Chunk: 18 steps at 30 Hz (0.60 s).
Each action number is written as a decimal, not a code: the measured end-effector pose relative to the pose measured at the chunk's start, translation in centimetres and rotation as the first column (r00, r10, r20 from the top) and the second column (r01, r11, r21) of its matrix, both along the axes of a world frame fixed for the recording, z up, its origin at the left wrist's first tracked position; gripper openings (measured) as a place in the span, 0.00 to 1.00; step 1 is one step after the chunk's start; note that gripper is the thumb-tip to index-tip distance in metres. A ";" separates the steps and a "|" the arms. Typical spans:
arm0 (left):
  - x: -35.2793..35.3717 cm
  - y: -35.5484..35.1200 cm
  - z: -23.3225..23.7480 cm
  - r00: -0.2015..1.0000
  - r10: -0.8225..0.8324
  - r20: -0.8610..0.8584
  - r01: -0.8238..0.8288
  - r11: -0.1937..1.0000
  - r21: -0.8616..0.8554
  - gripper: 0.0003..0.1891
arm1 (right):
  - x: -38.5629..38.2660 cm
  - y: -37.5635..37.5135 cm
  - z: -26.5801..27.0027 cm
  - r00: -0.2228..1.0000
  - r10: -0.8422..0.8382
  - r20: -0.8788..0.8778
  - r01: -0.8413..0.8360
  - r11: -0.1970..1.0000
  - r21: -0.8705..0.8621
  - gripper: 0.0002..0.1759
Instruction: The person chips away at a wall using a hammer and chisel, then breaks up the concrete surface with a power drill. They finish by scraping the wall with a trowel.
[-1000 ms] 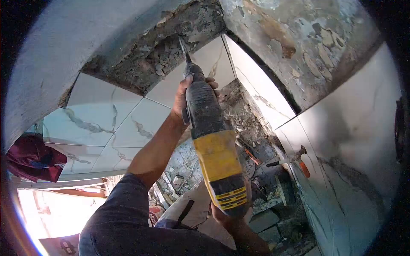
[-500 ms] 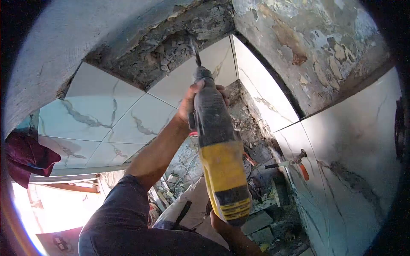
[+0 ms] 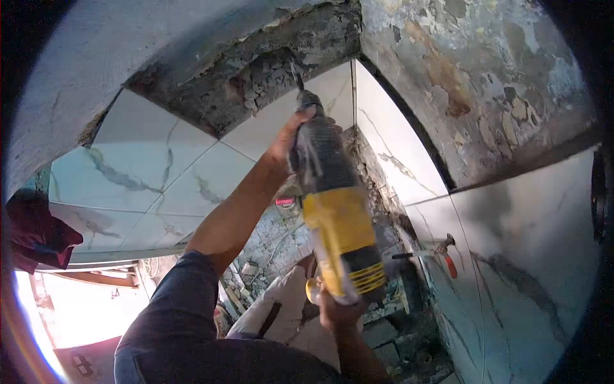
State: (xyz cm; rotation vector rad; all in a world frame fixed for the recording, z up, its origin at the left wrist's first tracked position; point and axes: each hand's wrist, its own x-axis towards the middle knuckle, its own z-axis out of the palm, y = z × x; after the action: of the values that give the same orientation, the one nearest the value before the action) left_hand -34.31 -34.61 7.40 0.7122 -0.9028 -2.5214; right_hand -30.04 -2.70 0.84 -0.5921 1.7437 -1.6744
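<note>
A yellow and black power drill (image 3: 339,217) slants up through the middle of the view, slightly blurred. Around its black front part, just below the chuck, my left hand (image 3: 291,141) is wrapped. At the rear end my right hand (image 3: 337,310) is closed on the handle, partly hidden by the body. The metal bit (image 3: 297,73) points into a rough, broken hollow (image 3: 259,83) in the wall above the marbled tiles (image 3: 185,169); whether its tip touches the rubble cannot be made out.
A hammer (image 3: 449,256) with a red handle lies at the right by the tiled wall (image 3: 511,256). Rubble (image 3: 281,240) covers the floor below. Dark red cloth (image 3: 41,233) hangs at the left, above a bright opening (image 3: 89,307). Bare, peeling wall (image 3: 473,83) rises upper right.
The drill's rear end has swung slightly right and up in view, with my right hand rising and showing more. My left hand has shifted slightly up and right along with the drill's front.
</note>
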 end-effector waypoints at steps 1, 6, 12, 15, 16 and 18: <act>-0.1 0.6 -0.1 0.995 -0.028 0.091 0.033 0.998 -0.055 0.29 | -1.1 -0.1 1.6 0.998 -0.030 -0.054 0.031 0.999 0.013 0.19; 1.7 5.7 -0.4 0.998 0.019 0.052 -0.015 0.997 -0.074 0.28 | -1.2 5.9 3.8 0.968 0.100 -0.232 -0.056 0.981 0.187 0.33; 1.0 6.0 0.4 0.998 0.010 -0.057 -0.004 0.995 0.104 0.27 | -0.3 5.7 7.6 0.998 0.055 -0.008 -0.051 0.971 0.235 0.38; -0.1 4.7 2.7 0.996 0.029 -0.087 -0.022 0.997 0.076 0.27 | -0.3 2.3 8.3 0.998 -0.033 0.056 0.023 0.986 0.162 0.38; -0.1 3.6 2.2 0.997 0.017 -0.073 -0.014 0.999 0.040 0.27 | -0.4 1.0 8.5 0.990 -0.142 0.001 0.142 0.989 0.027 0.36; 0.0 0.3 1.3 0.996 -0.083 -0.034 0.085 0.995 0.059 0.27 | -0.5 -1.1 5.9 0.986 -0.084 -0.146 0.099 0.990 0.100 0.35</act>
State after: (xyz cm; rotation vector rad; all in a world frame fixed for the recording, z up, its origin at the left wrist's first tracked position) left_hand -34.28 -34.35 8.67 0.6633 -0.8662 -2.6367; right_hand -30.58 -3.80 6.77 -0.6026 1.9762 -1.6217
